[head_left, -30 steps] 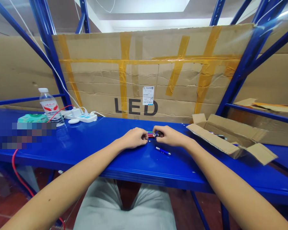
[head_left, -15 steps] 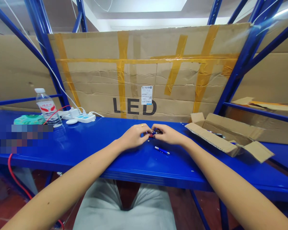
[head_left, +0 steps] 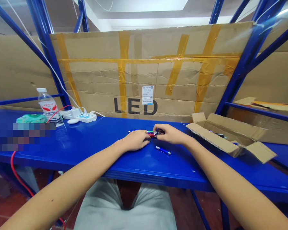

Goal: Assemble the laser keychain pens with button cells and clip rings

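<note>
L hand (head_left: 137, 140) curled over pens (head_left: 152, 135) on table (head_left: 93, 143), R hand (head_left: 168, 133) at their R ends, blue pen (head_left: 163, 150) nearer edge, bottle (head_left: 49, 110) far L, open box (head_left: 212, 140) R.

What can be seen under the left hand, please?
Red and green pen-like sticks show between the left hand and the right hand. What the left hand covers cannot be seen, so I cannot count them.

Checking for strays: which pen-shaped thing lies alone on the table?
The blue one with silvery ends, nearer the table's front edge; the bunched others, red and green showing, are at the left hand and right hand.
</note>
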Tool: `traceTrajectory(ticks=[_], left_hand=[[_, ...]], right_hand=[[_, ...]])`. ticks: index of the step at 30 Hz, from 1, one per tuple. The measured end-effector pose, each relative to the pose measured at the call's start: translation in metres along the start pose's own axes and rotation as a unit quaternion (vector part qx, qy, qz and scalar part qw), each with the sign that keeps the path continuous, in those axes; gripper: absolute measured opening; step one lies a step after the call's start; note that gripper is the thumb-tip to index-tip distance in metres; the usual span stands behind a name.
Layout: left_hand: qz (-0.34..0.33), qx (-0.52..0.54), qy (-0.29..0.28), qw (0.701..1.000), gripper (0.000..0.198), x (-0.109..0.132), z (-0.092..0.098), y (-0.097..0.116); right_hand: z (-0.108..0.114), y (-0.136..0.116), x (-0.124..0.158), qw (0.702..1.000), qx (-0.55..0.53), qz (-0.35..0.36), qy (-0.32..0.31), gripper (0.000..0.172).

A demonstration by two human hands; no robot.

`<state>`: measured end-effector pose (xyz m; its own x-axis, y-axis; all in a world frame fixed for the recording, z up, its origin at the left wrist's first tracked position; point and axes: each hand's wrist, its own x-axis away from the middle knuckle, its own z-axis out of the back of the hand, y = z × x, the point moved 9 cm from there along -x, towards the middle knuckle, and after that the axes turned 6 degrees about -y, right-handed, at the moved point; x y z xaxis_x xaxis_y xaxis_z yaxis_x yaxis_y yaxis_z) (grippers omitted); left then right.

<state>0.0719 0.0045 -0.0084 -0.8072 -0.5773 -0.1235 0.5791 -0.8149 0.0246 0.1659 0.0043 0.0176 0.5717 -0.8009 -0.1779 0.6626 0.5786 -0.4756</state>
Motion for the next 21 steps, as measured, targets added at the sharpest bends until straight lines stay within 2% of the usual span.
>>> traceTrajectory(ticks=[10,12,14,16,18,21], left_hand=[[0.003,0.162,0.048,0.986,0.01,-0.005,0.001,-0.011],[-0.006,0.17,0.111,0.979,0.009,-0.001,0.015,-0.01],[-0.013,0.187,0.2,0.962,0.008,0.006,0.033,-0.01],[-0.02,0.202,0.264,0.943,0.008,0.013,0.046,-0.01],[-0.037,0.196,0.285,0.937,0.008,0.017,0.051,-0.005],[-0.078,0.171,0.278,0.942,0.011,0.017,0.051,0.005]], right_hand=[[-0.003,0.001,0.0,1.0,0.022,-0.006,-0.001,0.013],[-0.003,0.002,0.0,1.0,0.021,-0.007,0.001,0.011],[-0.003,0.001,0.0,1.0,0.017,-0.006,0.007,0.009],[-0.003,0.0,0.0,1.0,0.008,-0.005,0.015,0.009],[-0.003,-0.003,0.0,1.0,-0.006,-0.002,0.022,0.01],[-0.003,-0.006,-0.001,0.999,-0.034,0.008,0.029,0.009]])
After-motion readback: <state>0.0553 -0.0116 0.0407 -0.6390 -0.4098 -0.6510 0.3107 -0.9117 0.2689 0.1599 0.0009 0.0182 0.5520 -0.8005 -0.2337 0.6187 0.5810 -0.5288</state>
